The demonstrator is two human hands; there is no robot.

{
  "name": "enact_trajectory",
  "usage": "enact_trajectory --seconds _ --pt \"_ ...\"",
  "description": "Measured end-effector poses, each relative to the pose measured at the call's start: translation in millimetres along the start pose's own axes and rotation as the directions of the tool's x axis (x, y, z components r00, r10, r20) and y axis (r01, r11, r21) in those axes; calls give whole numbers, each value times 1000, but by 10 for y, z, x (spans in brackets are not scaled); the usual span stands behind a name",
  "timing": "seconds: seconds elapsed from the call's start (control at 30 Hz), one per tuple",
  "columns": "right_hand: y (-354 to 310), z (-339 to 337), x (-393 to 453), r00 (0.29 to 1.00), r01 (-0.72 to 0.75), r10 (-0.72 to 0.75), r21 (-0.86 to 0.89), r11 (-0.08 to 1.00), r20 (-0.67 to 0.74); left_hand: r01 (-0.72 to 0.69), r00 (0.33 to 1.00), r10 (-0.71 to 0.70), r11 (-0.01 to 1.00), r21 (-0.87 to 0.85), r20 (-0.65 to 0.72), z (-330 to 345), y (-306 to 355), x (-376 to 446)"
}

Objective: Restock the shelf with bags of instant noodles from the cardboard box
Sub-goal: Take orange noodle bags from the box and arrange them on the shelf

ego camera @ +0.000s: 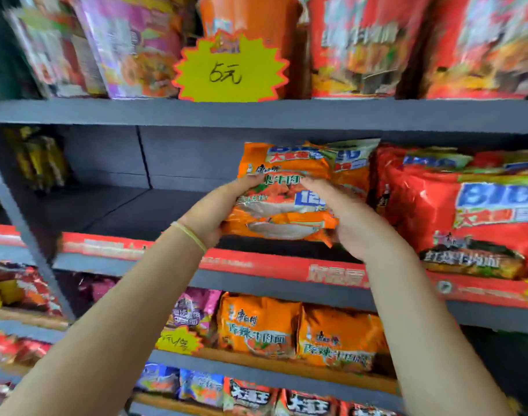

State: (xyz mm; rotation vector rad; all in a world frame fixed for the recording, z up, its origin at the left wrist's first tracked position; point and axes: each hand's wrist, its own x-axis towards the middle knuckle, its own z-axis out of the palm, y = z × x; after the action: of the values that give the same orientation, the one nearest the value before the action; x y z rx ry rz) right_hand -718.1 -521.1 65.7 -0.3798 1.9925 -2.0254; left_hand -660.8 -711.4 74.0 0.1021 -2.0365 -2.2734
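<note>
Two hands on one orange noodle bag (282, 205), so this is the placing step. Left hand (214, 211) grips the bag's left edge, fingers curled over the top and thumb side underneath; right hand (341, 217) grips the right edge the same way. Hands are apart, with the bag spanning the gap between them.

The bag is held up at the middle shelf (112, 211), over its front lip, tilted face-out toward the camera. It looks not yet set down, though the frame is blurry, so I can't say whether its bottom edge touches the shelf board.

Directly behind the hands stand more orange bags (347, 163) of the same kind, upright. Just right of the right hand is a row of bigger red bags (467, 217). Left of the left hand the shelf is bare dark board back to the rear panel.

My read of the next move: push the bag in and stand it upright against the orange ones behind, or slide it left into the free bay. It needs the bottom edge landed flat and both hands releasing together, otherwise the soft pack flops forward over the red price strip (256, 262).

The cardboard box is out of view, so remaining stock is unknown.
</note>
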Motion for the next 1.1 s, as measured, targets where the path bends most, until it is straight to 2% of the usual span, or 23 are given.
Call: enact_trajectory --seconds 0.1,0.17,0.23,0.37,0.5,0.57,0.63,0.67,0.7,0.77,0.83,0.87,0.97,1.1 --pt "4 -305 -49 994 85 -91 -91 992 -55 -87 990 75 991 98 116 139 -47 268" --pt "7 -437 -20 977 163 -184 -182 970 -104 -122 968 82 980 156 238 193 -80 439" --pt "14 -528 53 965 163 -217 -314 935 -145 -143 949 61 958 250 310 221 -103 626" --pt "105 -617 192 951 95 -239 -554 827 -194 -115 955 -31 878 464 295 326 -174 941" --pt "167 -528 241 914 -77 -273 -789 609 -301 -94 967 -52 836 541 249 487 -237 1127" --pt "145 -414 147 829 -119 -441 -880 460 -343 -84 972 -53 833 547 229 524 -251 1221" --pt "86 -305 59 711 -118 -646 -953 280 -278 -64 971 -67 853 518 229 541 -263 1257" --pt "50 -256 33 711 -111 -672 -977 182 -206 -51 971 -75 865 500 228 547 -262 1261" --pt "18 -218 30 760 -104 -635 -991 89 -137 -45 969 -81 874 484 235 548 -259 1266" --pt "-34 -173 101 890 -87 -453 -995 -47 -56 -39 961 -94 887 461 261 548 -241 1243" --pt "-43 -175 229 958 -109 -277 -986 -123 -71 -32 960 -101 887 461 261 549 -229 1235" --pt "-32 -182 290 966 -129 -243 -981 -144 -91 -35 955 -101 894 447 277 555 -227 1242" --pt "8 -201 431 957 -173 -268 -963 -205 -115 -24 930 -80 961 276 358 638 -284 1292" --pt "8 -281 475 947 -214 -288 -949 -231 -143 34 935 -62 996 86 350 875 -307 1293"
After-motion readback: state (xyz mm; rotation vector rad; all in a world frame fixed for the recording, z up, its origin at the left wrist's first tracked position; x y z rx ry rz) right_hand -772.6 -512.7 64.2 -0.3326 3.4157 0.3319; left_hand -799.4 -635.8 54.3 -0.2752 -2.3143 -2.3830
